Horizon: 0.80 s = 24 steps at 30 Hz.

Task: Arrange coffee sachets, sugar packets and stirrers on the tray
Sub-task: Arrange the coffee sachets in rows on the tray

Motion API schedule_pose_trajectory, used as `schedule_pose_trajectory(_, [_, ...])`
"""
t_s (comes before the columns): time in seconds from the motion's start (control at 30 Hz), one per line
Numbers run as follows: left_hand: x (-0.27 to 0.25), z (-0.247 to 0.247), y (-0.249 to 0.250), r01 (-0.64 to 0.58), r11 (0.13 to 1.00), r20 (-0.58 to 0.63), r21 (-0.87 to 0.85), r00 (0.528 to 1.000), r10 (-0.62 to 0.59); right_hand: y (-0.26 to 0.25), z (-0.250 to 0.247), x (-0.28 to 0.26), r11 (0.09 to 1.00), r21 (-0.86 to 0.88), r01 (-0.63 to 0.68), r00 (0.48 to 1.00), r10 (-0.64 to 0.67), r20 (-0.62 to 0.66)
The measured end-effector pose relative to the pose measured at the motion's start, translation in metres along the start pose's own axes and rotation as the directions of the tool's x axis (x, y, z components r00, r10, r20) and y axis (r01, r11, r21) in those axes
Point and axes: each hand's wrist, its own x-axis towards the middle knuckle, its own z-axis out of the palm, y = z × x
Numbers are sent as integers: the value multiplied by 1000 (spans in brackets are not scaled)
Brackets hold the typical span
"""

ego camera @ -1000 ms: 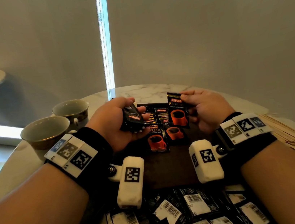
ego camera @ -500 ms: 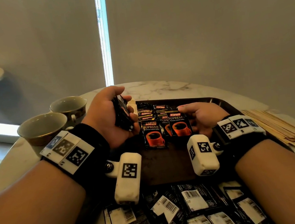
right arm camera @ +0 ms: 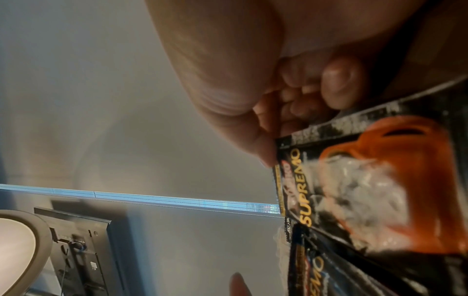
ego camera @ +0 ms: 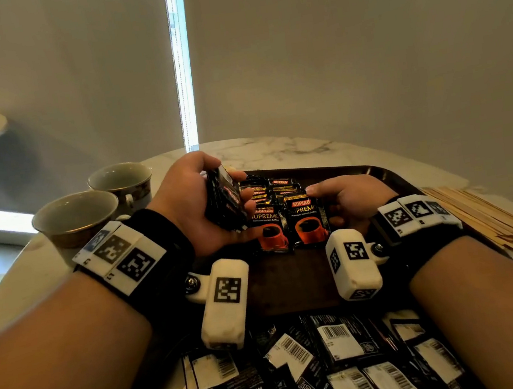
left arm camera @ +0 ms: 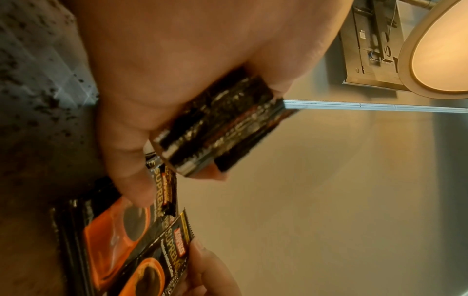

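A dark brown tray (ego camera: 293,281) lies on the round marble table. Black and orange coffee sachets lie in two overlapping rows on its far part. My left hand (ego camera: 198,209) grips a stack of coffee sachets (ego camera: 224,198) on edge, just left of the rows; the left wrist view shows the stack (left arm camera: 220,130) between thumb and fingers. My right hand (ego camera: 348,198) pinches the top right corner of the front sachet (ego camera: 307,223) of the right row, which lies flat on the tray. In the right wrist view the thumb meets that sachet (right arm camera: 380,180) at its corner.
Two empty cups (ego camera: 77,216) (ego camera: 121,183) stand at the left of the table. A bundle of wooden stirrers (ego camera: 482,218) lies right of the tray. Several loose sachets (ego camera: 337,357) lie face down at the near edge. A wall stands close behind the table.
My right hand has brought its sachet down from the air onto the tray, at the front of the right row. The left hand keeps its stack in about the same place.
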Motion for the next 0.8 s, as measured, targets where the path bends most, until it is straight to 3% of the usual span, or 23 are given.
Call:
schedule_pose_trajectory(0.47, [8, -5, -2, 20, 997, 12, 78, 1000, -21, -1, -1, 4, 979, -194, 70, 997, -62, 45])
schedule_pose_trajectory(0.8, [7, -5, 0, 38, 996, 14, 75, 999, -39, 0, 0, 2, 984, -147, 100, 995, -102, -6])
